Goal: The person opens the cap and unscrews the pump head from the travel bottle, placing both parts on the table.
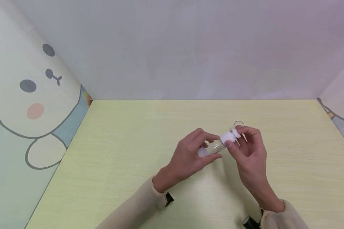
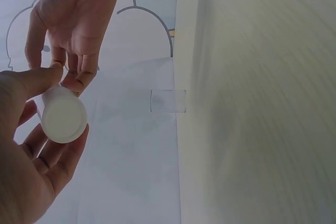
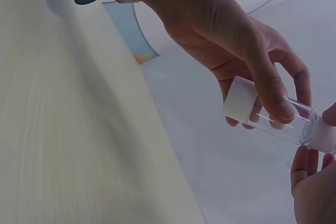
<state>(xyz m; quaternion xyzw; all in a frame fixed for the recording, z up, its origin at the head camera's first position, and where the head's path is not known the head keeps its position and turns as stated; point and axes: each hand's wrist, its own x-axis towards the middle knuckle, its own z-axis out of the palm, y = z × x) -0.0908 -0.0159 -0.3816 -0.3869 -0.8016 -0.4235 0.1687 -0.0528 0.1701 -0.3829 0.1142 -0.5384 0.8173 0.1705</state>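
Note:
A small clear bottle [image 1: 216, 147] with white ends is held tilted above the table between both hands. My left hand [image 1: 190, 151] grips it round the lower part, thumb on the near side and fingers on the far side. Its flat round white base [image 2: 64, 119] faces the left wrist camera. My right hand [image 1: 250, 152] pinches the white cap [image 1: 229, 136] at the upper right end, thumb against its near side. A thin dark loop [image 1: 239, 121] shows just above the right fingertips. In the right wrist view, the transparent body [image 3: 281, 125] shows between the two hands.
The pale wood-grain table [image 1: 126, 133] lies below the hands. A plain light wall [image 1: 189, 51] rises at its back, and a cartoon-printed panel [image 1: 11, 95] stands at the left. A clear rectangular piece [image 2: 168, 100] sits across the table's edge. Black devices [image 1: 250, 222] are strapped at the wrists.

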